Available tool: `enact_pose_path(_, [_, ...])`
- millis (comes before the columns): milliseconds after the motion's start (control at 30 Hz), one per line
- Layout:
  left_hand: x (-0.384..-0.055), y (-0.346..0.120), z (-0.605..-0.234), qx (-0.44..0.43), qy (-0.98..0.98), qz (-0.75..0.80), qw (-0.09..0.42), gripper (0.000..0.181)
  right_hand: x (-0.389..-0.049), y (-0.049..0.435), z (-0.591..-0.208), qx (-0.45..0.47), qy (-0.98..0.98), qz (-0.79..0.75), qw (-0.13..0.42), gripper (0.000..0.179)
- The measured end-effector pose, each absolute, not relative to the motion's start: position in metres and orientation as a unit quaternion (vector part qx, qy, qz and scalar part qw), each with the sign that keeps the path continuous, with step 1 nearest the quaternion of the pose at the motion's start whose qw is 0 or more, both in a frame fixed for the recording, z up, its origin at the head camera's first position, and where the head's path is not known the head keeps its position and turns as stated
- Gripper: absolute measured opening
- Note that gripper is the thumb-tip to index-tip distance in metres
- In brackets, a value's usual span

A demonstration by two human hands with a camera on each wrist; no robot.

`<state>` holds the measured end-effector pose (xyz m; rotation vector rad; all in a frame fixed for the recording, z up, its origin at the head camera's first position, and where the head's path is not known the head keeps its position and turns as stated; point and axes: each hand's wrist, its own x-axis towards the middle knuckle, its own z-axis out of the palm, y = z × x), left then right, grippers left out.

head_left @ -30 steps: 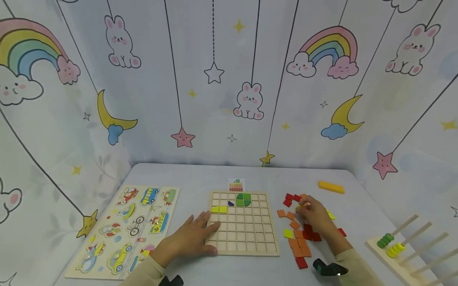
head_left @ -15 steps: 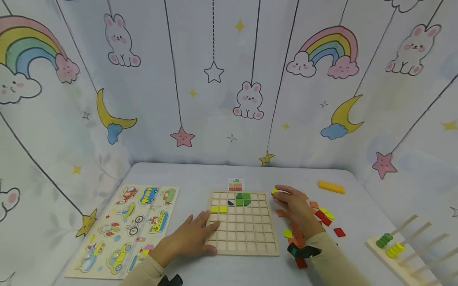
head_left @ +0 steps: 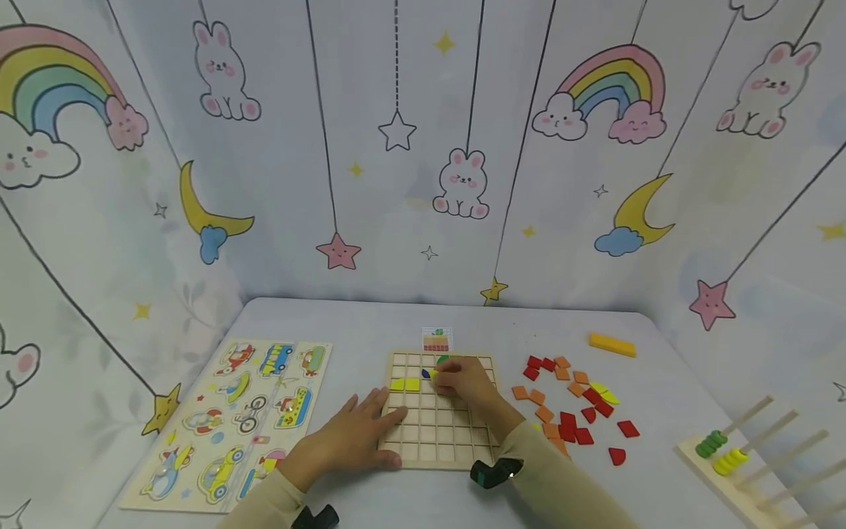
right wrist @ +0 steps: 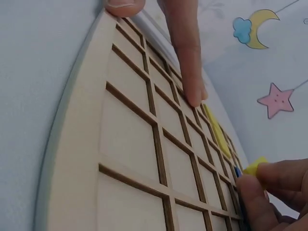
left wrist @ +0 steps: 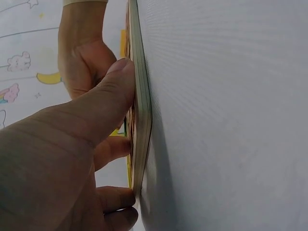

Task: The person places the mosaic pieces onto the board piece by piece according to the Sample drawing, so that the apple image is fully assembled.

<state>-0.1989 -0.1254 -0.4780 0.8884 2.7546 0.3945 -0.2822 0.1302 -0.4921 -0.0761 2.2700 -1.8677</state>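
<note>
A wooden grid board lies mid-table. My left hand rests on its left edge, fingers spread; in the left wrist view the thumb lies along the board's side. Over the upper part of the grid, my right hand pinches a small yellow tile between thumb and fingertip, right beside a dark blue piece in a cell. Two yellow square tiles sit in cells at the left. A bit of green piece shows behind the right hand, which hides the rest.
Loose red, orange and yellow tiles are scattered right of the board. A small picture card lies behind it. Left is a vehicle puzzle board; at right are a yellow bar and a bead rack with pegs.
My right hand has moved left from the loose tiles to the upper part of the grid, carrying the yellow tile. My left hand has stayed on the board's edge.
</note>
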Motion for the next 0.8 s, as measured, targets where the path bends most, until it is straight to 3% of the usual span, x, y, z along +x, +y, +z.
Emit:
enact_pose_path(267, [-0.2, -0.126, -0.48, 0.301, 0.937, 0.138, 0.109, 0.084, -0.276, 0.115, -0.49, -0.073, 0.88, -0.467, 0.042, 0.008])
enact_pose_path(400, [-0.2, -0.126, -0.479, 0.303, 0.937, 0.136, 0.109, 0.084, -0.273, 0.113, -0.493, -0.081, 0.903, -0.423, 0.01, 0.012])
enact_pose_path(800, [-0.2, -0.125, -0.478, 0.302, 0.937, 0.135, 0.113, 0.084, -0.263, 0.118, -0.486, -0.078, 0.905, -0.417, 0.032, 0.021])
